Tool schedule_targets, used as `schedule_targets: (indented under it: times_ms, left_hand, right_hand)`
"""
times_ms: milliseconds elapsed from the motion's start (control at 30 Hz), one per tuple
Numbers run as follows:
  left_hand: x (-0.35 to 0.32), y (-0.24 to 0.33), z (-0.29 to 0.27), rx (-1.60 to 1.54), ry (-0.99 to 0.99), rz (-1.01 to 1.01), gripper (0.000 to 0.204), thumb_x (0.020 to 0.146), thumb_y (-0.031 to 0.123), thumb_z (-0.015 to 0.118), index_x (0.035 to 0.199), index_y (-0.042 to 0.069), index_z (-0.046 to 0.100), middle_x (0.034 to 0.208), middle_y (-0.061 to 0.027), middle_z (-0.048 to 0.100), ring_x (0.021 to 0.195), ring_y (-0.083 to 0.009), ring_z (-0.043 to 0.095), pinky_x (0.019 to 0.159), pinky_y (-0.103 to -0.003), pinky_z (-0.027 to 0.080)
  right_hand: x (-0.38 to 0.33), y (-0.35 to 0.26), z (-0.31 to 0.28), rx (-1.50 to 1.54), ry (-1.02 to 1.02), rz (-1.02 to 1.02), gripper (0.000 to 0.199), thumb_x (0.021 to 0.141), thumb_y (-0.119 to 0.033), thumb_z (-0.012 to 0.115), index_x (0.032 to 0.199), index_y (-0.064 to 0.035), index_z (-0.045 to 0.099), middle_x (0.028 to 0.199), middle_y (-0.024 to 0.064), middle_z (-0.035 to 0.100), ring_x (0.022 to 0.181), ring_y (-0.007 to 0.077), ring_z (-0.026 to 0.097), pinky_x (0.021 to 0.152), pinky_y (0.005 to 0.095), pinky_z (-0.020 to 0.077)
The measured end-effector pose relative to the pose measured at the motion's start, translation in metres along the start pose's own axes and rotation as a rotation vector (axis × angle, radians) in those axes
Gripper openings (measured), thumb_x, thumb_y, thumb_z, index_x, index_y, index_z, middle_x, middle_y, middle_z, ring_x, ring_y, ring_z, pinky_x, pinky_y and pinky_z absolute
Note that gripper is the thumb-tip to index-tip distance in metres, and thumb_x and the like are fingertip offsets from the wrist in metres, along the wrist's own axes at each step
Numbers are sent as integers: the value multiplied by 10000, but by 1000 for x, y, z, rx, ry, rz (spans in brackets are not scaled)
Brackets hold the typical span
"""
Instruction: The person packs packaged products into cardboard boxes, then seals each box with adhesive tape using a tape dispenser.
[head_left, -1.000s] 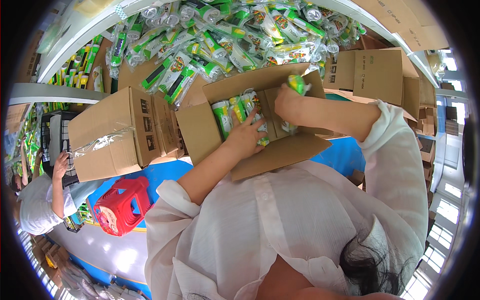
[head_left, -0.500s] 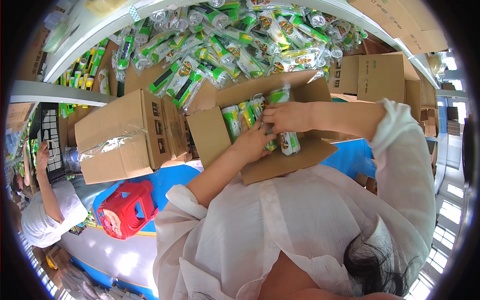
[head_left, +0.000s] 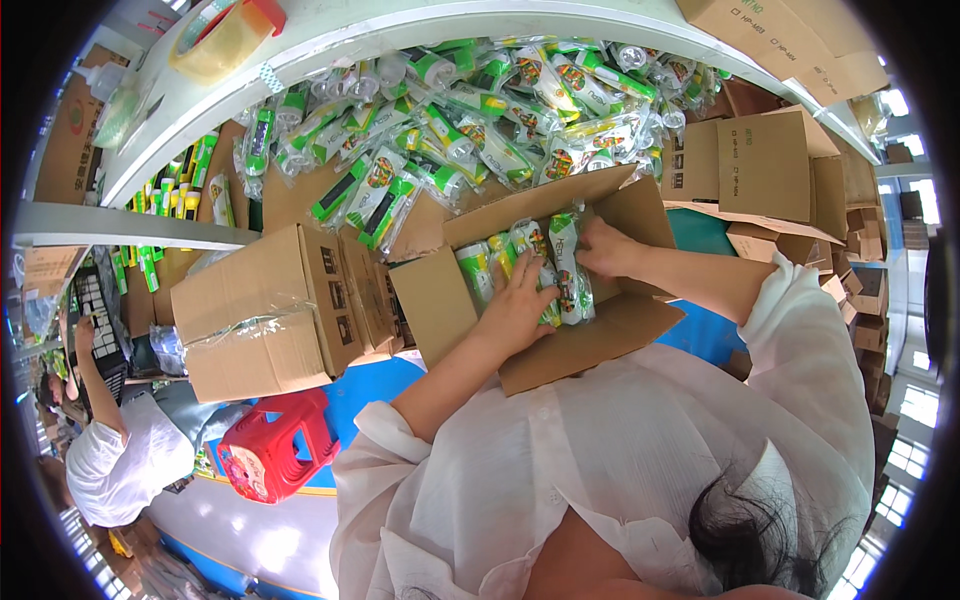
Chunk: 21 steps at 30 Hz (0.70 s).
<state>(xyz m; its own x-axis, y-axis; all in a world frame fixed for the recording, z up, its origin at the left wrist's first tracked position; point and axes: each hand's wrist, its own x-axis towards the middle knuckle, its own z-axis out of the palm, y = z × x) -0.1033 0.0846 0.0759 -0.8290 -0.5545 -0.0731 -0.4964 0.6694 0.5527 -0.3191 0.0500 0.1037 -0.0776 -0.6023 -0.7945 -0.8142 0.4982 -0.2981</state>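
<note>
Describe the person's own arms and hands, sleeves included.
The left hand and right hand are bare, with no gloves visible. The left sleeve and right sleeve are white, loose and wrinkled, rolled up around the elbows.

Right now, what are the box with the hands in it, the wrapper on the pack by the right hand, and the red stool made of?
The box: brown, dull cardboard, judging by its stiff, creased flaps. The wrapper: probably thin, clear plastic, as it looks shiny and see-through. The red stool: likely hard, smooth plastic, with moulded-looking openings.
</note>
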Motion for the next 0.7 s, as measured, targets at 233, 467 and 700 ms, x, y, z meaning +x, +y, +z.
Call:
schedule_targets:
  times_ms: [233, 467, 700]
  left_hand:
    - [10, 4, 2, -13, -30, -71, 927, 602, 290, 845, 1340, 24, 353, 1413, -200, 259, 1363, -440, 172, 1023, -673, 266]
    - [35, 16, -12, 17, -177, -58, 1141, 586, 237, 852, 1487, 224, 152, 1553, -12, 93, 1408, -437, 21, 894, -819, 249]
    - [46, 19, -7, 174, -404, -156, 912, 571, 234, 850, 1355, 416, 422, 1554, 36, 112, 1391, -479, 7, 894, -831, 250]
  right_hand:
    - [14, 13, 51, -358, -266, -215, 356, 823, -218, 656, 990, 95, 624, 991, 268, 635, 790, 324, 662, 694, 386, 541]
    - [-18, -14, 13, -482, -259, -380, 285, 815, -178, 662, 1001, 38, 647, 969, 195, 650, 665, 277, 674, 631, 359, 544]
    - [0, 4, -168, 102, 260, -438, 341, 878, -352, 618, 1056, -62, 637, 651, 91, 635, 503, 150, 613, 523, 292, 513]
